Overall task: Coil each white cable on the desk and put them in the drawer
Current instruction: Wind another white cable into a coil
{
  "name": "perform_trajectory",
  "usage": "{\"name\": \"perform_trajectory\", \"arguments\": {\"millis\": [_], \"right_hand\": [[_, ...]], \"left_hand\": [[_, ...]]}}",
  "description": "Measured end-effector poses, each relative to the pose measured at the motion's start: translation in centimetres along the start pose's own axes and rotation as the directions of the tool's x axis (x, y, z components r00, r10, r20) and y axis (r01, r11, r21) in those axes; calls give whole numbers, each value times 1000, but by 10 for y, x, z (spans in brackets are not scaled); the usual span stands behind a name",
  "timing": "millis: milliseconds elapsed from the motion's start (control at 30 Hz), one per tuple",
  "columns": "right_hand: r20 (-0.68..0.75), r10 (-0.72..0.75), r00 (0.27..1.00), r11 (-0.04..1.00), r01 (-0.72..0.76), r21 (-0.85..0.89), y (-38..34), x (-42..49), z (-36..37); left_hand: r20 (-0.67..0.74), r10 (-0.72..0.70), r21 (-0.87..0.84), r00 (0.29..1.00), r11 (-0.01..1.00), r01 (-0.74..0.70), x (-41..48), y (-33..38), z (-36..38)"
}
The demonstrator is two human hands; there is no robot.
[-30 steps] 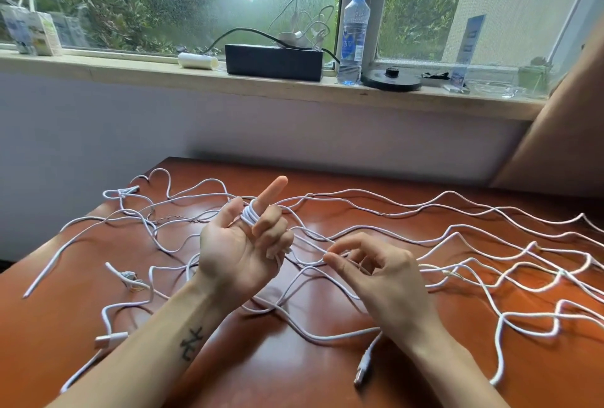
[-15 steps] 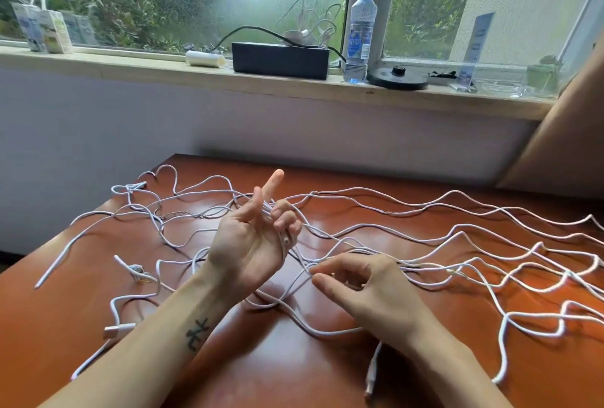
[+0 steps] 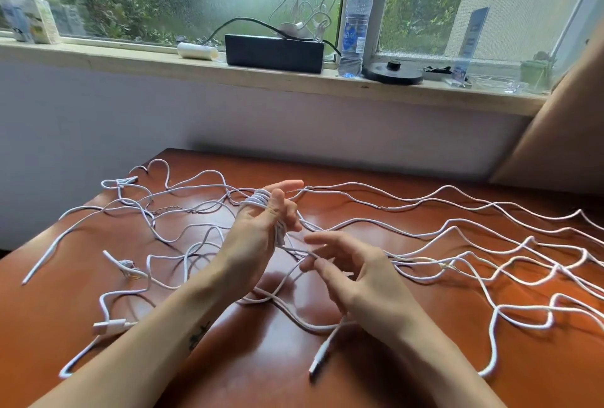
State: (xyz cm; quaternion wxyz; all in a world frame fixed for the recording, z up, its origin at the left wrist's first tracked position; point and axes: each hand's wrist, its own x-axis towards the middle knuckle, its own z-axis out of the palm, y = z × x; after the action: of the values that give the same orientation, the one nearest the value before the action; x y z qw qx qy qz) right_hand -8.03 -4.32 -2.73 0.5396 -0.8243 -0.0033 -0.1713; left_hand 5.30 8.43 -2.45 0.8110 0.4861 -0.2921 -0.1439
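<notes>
Many white cables [image 3: 316,364] are lying left to right across the desk [image 3: 261,358].
The left hand [image 3: 258,237] is pressing its thumb on one wound round its finger; the right hand [image 3: 359,276], fingers half bent, is pinching its loose part.

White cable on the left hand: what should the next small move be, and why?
Probably have the right hand carry the loose strand up and over the fingers of the left hand for one more turn. Several turns sit there as a coil, while slack runs across the desk to the free plug, so winding looks unfinished.
</notes>
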Motion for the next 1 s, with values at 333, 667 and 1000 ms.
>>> {"name": "perform_trajectory", "arguments": {"millis": [333,667,1000], "right_hand": [[-211,-63,975,972,12,-235,6,6,-9],[-203,-330,922,889,231,-395,11,7,-9],[-286,-442,850,844,286,-453,6,5,-10]], "left_hand": [[68,95,413,993,903,-115,-8,-8,0],[70,130,683,989,717,-143,-12,-9,-4],[166,-51,510,985,859,-42,-22,2,12]]}}
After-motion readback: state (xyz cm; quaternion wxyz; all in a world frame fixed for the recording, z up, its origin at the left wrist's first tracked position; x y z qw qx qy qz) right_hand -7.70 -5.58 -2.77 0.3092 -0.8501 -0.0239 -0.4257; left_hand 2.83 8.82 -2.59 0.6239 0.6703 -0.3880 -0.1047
